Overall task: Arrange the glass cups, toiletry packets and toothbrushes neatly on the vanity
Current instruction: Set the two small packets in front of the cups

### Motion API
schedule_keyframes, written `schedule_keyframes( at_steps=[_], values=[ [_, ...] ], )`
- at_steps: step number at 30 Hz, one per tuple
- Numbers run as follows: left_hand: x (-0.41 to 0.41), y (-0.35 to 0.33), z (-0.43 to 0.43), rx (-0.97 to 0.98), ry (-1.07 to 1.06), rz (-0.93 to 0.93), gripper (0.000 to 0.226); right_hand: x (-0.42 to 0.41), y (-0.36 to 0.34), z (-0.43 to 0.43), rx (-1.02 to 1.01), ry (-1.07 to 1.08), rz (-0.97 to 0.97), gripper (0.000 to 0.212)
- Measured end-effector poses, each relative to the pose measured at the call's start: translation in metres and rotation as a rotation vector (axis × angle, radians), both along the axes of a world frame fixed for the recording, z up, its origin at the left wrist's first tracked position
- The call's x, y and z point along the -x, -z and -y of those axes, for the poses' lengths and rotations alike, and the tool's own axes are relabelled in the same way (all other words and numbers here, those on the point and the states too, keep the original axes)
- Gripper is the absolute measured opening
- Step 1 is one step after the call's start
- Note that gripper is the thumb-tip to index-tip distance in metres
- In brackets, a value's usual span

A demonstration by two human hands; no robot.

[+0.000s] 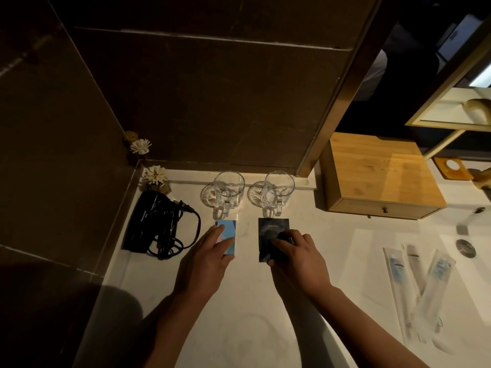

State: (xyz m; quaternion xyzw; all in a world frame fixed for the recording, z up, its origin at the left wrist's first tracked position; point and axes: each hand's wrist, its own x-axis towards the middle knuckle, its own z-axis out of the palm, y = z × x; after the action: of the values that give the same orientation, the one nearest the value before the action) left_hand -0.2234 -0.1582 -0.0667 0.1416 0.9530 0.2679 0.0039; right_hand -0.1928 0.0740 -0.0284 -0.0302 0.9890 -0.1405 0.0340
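Left hand (pixel 212 251) flat on blue packet (pixel 228 229), right hand (pixel 297 251) flat on black packet (pixel 271 229) (print unreadable).

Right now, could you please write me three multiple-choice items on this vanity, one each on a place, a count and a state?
1. Where does the black hair dryer lie?
A. left of the clear glass cups
B. on the wooden drawer box
C. in the sink

2. How many clear glass cups stand by the wall?
A. one
B. two
C. four

3. What is the left hand doing?
A. lifting a cup
B. hanging clear of the counter
C. resting its fingers on the light blue packet

Answers:
1. A: the dryer sits at the counter's left end, beside the cups.
2. B: two handled cups stand side by side.
3. C: its fingers lie on the blue packet, while the right hand rests on the dark packet.
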Motion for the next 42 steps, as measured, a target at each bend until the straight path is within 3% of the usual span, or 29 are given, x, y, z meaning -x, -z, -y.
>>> schedule_keyframes(
  at_steps=[42],
  values=[
    [0.000,0.001,-0.002,0.025,-0.014,-0.022,0.051,0.010,0.009,-0.009,0.146,0.091,0.012,0.051]
  ],
)
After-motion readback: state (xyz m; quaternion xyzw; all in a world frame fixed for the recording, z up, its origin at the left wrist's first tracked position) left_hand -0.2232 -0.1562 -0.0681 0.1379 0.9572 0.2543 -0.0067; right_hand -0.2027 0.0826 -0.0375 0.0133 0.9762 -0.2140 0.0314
